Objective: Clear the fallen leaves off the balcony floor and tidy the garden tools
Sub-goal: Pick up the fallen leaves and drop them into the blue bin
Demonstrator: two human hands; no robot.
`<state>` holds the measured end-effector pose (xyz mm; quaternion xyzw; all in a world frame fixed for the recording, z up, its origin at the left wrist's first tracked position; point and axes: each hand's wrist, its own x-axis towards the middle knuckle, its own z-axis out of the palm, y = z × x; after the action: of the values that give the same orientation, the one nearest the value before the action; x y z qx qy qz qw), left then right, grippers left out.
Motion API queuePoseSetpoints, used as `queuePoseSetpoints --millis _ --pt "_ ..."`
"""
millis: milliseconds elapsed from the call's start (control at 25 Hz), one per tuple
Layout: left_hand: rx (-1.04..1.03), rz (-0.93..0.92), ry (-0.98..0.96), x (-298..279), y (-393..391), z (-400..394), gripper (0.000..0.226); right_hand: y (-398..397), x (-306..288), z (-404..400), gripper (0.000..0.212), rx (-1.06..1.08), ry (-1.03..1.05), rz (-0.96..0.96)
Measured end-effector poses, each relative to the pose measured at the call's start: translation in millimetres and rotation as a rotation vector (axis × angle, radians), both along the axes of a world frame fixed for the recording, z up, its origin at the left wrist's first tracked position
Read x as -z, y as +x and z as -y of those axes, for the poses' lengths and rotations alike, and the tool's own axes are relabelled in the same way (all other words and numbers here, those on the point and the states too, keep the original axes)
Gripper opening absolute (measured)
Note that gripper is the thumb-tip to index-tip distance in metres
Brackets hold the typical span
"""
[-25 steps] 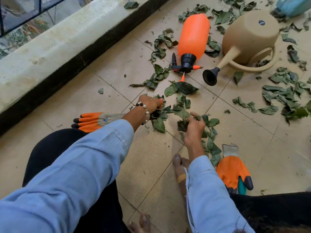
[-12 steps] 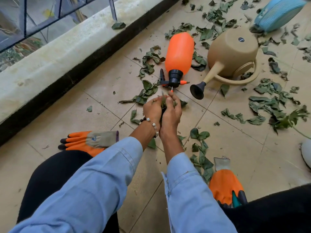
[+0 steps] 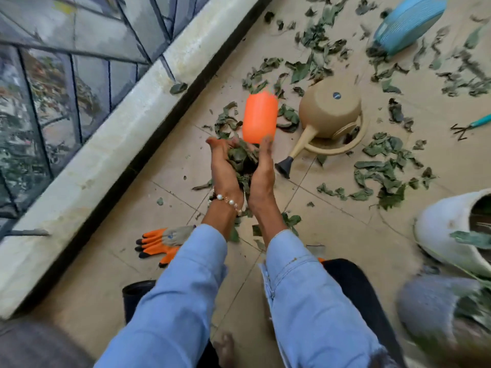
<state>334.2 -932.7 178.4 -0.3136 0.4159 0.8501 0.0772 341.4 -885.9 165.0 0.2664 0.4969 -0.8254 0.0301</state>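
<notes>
While both hands hang together above the tiled floor (image 3: 332, 235), the head view shows the left hand (image 3: 223, 168) and the right hand (image 3: 261, 176) cupped side by side, palms facing in, fingers curled around a bunch of leaves (image 3: 243, 158) pressed between them. A beaded bracelet (image 3: 228, 201) circles the left wrist, and light blue sleeves (image 3: 186, 288) cover both forearms. Just beyond the fingertips lies the orange spray bottle (image 3: 259, 119) on its side, its nozzle end hidden behind the hands. Off to the right of the right hand, the beige watering can (image 3: 329, 112) lies tipped over, spout pointing back toward the hands. Loose leaves (image 3: 382, 168) are scattered on the floor to the right and beyond the hands. Below the left wrist, near the left sleeve, an orange work glove (image 3: 159, 243) lies flat on the tiles. Far right, a small teal-handled hand rake (image 3: 470, 127) rests on the floor, well apart from both hands. A blue ribbed object (image 3: 409, 19) sits at the far upper right, and a white pot (image 3: 446, 229) lies on its side to the right of the right arm.
</notes>
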Motion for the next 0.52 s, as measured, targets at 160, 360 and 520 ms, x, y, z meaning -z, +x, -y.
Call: queuePoseSetpoints --millis 160,360,520 --pt "0.154 0.111 -0.318 -124.8 -9.5 -44.7 0.056 -5.3 -122.5 -39.6 0.048 0.083 0.048 0.046" --pt "0.345 0.041 -0.479 -277.5 -9.0 -115.9 0.071 4.6 -270.9 -111.7 0.018 0.14 0.132 0.029" --pt "0.479 0.174 -0.409 -342.2 -11.4 -180.7 0.078 6.8 -354.9 -173.9 0.015 0.317 0.133 0.11"
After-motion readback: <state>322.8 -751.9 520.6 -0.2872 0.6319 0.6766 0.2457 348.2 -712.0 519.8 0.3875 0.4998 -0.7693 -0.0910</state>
